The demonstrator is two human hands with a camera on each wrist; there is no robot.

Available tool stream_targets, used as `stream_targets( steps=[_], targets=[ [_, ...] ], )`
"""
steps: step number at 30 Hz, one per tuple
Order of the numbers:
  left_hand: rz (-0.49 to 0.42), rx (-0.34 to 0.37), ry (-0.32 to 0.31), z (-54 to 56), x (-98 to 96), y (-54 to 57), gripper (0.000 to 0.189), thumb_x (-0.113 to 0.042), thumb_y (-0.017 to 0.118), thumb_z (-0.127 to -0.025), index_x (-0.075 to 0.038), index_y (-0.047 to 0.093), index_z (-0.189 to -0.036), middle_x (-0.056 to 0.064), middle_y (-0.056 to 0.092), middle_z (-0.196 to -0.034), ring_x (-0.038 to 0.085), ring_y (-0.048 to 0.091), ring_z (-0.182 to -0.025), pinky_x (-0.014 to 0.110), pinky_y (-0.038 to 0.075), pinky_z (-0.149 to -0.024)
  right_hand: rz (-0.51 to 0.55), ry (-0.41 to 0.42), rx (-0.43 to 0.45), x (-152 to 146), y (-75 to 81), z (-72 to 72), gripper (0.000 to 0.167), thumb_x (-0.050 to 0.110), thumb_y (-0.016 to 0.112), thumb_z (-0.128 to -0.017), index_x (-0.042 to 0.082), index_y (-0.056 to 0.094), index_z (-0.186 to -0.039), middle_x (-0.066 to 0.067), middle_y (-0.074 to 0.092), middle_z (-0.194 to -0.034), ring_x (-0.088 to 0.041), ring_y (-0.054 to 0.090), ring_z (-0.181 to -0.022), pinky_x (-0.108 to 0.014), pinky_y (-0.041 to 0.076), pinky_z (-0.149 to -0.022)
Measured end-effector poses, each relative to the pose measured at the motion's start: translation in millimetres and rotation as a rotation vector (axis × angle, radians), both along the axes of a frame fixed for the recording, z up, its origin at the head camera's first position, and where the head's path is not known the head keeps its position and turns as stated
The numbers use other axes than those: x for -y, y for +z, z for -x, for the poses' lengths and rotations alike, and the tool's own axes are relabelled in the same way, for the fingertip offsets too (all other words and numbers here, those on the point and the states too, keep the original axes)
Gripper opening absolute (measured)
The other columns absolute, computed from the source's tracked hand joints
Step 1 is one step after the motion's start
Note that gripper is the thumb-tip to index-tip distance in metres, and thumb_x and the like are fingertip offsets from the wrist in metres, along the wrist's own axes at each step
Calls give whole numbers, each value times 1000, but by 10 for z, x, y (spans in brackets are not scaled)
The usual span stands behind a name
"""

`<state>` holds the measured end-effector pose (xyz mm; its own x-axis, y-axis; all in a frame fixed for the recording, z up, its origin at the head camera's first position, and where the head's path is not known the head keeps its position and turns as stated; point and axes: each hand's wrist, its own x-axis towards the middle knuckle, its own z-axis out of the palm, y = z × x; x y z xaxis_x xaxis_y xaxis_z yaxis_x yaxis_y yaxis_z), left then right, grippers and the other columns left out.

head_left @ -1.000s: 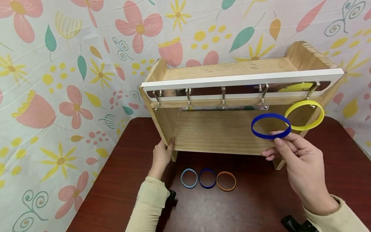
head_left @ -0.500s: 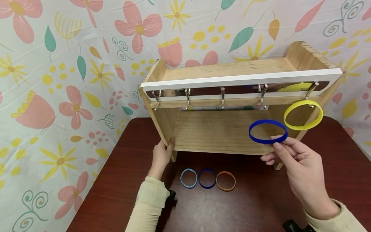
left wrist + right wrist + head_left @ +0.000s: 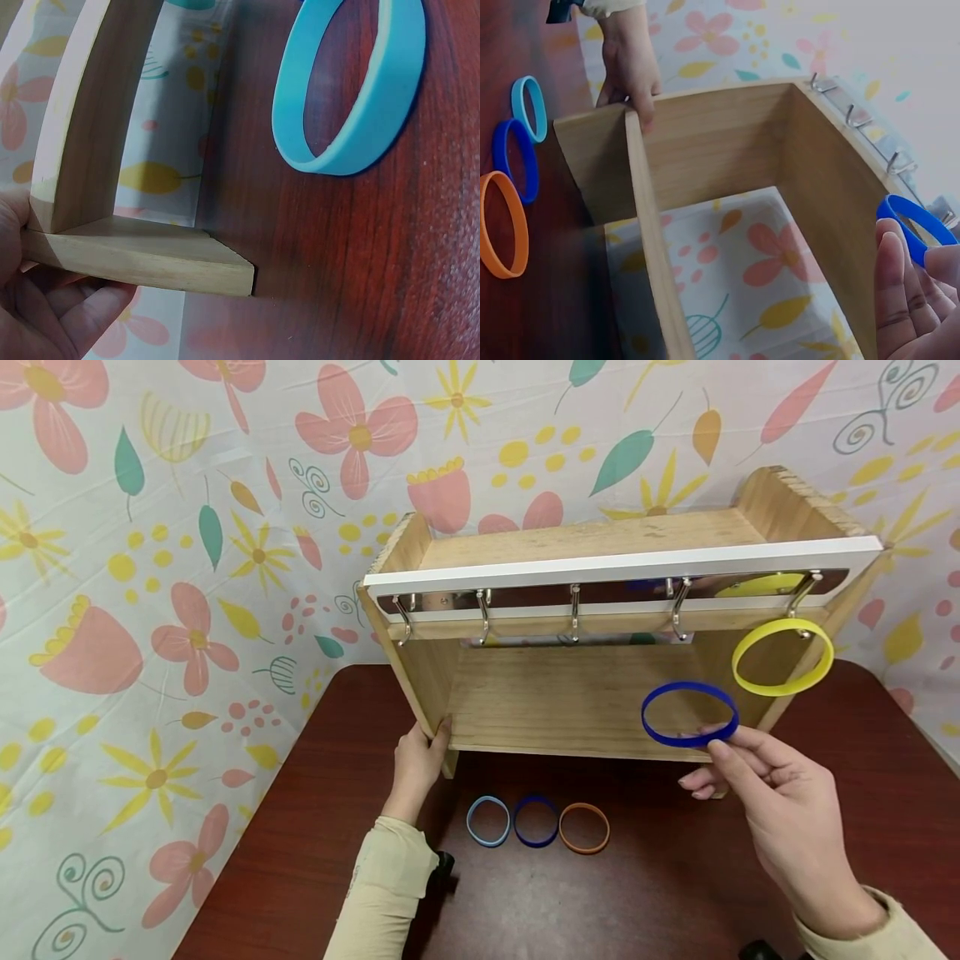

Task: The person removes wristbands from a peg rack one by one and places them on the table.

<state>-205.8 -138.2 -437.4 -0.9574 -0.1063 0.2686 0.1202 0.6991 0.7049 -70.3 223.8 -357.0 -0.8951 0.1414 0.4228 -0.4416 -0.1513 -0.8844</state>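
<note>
We note the right hand (image 3: 791, 814), fingers and thumb pinching a raised blue band (image 3: 678, 742). It projects leftward from them, widest sideways, below the second hook (image 3: 678, 610) from the right. Left hand (image 3: 416, 768) grips the wooden rack's (image 3: 555, 702) lower left side.

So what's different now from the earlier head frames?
The right hand has moved down in the head view, bringing the pinched blue band farther below the hooks. Nothing was grasped or released. Unchanged: left hand gripping the wooden rack, yellow band on its end hook, three bands on the table.
</note>
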Motion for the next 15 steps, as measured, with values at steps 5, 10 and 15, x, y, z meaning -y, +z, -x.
stream_targets(
  steps=[5,10,15],
  targets=[
    [-7,1,4,-6,-5,7,32,-34,57,-100,-5,67,-107,15,70,-83,28,67,-70,41,52,-59,11,19,-4,-23,-37,-15,24,-15,49,-95,-27,48,-116,-12,73,-88,-22,68,-64,-27,54,-59],
    [-13,3,8,-8,-8,15,31,-34,57,-99,-5,67,-106,14,70,-81,27,66,-68,39,51,-58,-8,-2,23,-37,-66,-29,26,-15,49,-95,-29,46,-116,-8,73,-86,-23,67,-62,-27,54,-57],
    [-12,3,10,-9,-10,18,31,-34,57,-99,-6,67,-105,14,70,-81,27,66,-68,39,51,-58,15,29,-1,-74,-122,-31,25,-15,48,-95,-25,50,-118,-9,74,-88,-21,68,-62,-26,54,-58]
  ],
)
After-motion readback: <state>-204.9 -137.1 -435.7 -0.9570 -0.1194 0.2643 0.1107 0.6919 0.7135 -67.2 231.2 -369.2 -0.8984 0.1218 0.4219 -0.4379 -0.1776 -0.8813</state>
